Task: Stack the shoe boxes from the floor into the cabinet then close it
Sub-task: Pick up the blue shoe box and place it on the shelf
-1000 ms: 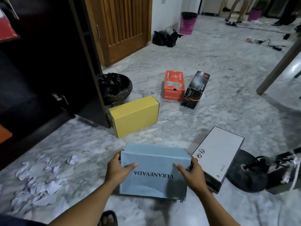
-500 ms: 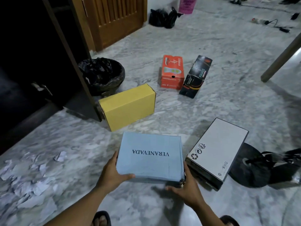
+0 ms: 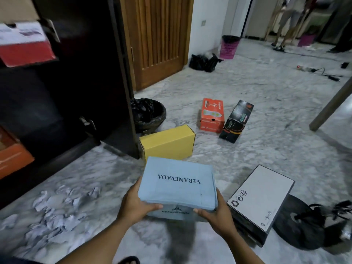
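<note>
Before the open cabinet [image 3: 76, 82], a little out from its dark front, the head view shows the blue box [image 3: 178, 184] held clear of the floor [image 3: 247, 153], with a shadow lying beneath it. The left hand [image 3: 136, 205] clasps the box's near left corner and the right hand [image 3: 217, 212] its near right corner. Each thumb lies across the near end wall. The other fingers curl out of sight round the sides, so we read both hands as closed on the box.

A second ago this box sat flat on the floor with the hands pressed to its sides. Now it is raised, and our view has swung up toward the cabinet, so that its shelves show. We judge the pick-up done and the carry into the cabinet just starting.

Four boxes are on the floor. The yellow box [image 3: 169, 142] lies just beside the foot of the cabinet's dark panel. The orange box [image 3: 212, 115] and the black box [image 3: 237, 121] lie side by side farther out. The white-lidded box [image 3: 261, 195] is the farthest from the cabinet. Much of the stacking is therefore not yet done, and the closing comes last.

Inside the cabinet a red box [image 3: 26, 48] sits high and another orange one [image 3: 11, 159] sits low. Both are blurred, and we cannot tell how much room is left beside them.
</note>
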Tool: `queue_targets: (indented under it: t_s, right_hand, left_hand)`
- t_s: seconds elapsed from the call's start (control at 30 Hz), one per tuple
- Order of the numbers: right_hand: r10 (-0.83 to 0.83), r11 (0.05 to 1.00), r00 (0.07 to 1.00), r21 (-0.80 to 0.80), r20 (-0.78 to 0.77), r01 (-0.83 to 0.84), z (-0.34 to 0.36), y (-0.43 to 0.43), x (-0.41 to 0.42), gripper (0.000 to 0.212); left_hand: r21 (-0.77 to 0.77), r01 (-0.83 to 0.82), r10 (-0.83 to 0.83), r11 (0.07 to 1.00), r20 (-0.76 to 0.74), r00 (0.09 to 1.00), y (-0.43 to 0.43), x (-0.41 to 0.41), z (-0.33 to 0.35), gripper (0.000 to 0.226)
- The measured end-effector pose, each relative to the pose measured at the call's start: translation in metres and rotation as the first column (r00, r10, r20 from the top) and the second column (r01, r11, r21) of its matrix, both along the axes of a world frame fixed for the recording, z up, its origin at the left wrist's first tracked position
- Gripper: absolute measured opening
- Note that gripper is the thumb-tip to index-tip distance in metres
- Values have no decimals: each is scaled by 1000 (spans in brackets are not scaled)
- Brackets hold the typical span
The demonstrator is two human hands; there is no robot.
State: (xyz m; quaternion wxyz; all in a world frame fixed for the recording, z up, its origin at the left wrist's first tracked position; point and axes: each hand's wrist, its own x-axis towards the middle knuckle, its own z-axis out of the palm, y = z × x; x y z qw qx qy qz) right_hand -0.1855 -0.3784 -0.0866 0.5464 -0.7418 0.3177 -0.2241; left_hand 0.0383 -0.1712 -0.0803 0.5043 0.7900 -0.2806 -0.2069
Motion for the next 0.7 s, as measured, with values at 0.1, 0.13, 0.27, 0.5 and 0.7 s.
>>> queue_targets:
  t_s: [0.1,0.13,0.27,0.5,0.7]
  right_hand:
    - [64,998,997,-25,34,-63,38,20,25,83]
    - [83,996,995,-31,58,-81,52,28,37,83]
    - [194,981,970,-58,144,-187,113,67,100,83]
    - [520,853,788,-155,331,-498,236,169,204,72]
    - [643,763,663,-247,383,-598,297,243,302,67]
  left_hand:
    - [-54,-49,55,997,106,993,30,16,50,106]
    - [-76,-80,90,994,134,987,43,22,69,104]
    - [-137,-227,257,964,276,926,107,42,151,96]
    - [-242,-514,564,823,459,687,246,65,273,94]
    - [-336,-723,779,603,444,444,326,91,315,91]
